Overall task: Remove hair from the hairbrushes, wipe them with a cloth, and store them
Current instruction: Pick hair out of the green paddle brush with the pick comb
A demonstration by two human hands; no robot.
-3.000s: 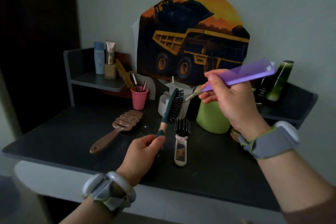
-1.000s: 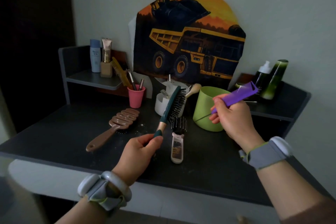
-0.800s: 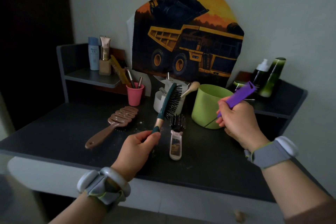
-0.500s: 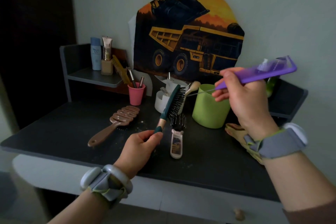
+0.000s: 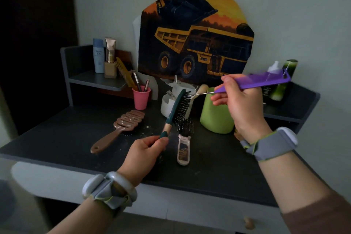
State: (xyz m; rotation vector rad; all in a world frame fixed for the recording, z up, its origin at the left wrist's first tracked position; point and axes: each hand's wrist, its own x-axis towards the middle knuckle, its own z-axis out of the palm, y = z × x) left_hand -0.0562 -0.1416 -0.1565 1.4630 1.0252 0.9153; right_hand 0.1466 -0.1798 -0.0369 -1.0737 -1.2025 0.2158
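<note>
Whereas a second ago it hung low, the right hand (image 5: 240, 100), pinching the purple comb (image 5: 266, 81), now pokes its metal tail into the green hairbrush (image 5: 179, 107) bristles at frame centre; left hand (image 5: 145, 150) grips the handle; hair removal continues.

A dark worktop (image 5: 57, 135) stands against a pale wall. A round-topped picture of a yellow dump truck (image 5: 195, 36) leans at the back. On a raised shelf (image 5: 95, 80) at the left stand a blue bottle (image 5: 98, 55) and a beige tube (image 5: 110, 57). A pink cup (image 5: 141, 99) holds makeup brushes. A lime-green cup (image 5: 214, 118) stands near a white container (image 5: 167, 102). Two bottles, one green (image 5: 283, 80), stand at the right.
</note>
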